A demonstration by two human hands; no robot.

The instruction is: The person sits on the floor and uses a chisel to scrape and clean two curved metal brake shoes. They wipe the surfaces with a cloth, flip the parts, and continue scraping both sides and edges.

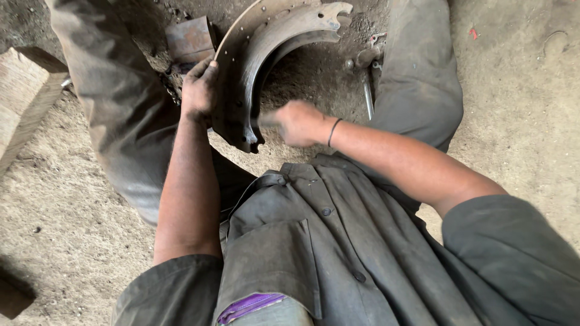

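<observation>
A large curved rusty metal brake shoe (266, 54) stands on edge on the dirt floor between my legs. My left hand (199, 87) grips its outer curved plate at the left side, fingers over the rim. My right hand (296, 122) is a blurred fist at the shoe's lower end, closed on something I cannot make out, with a black band on the wrist.
A rusty flat metal piece (190, 39) lies behind the shoe at the left. A thin metal rod and small parts (367, 90) lie by my right leg. A wooden block (24, 99) sits at the far left. The ground is sandy dirt.
</observation>
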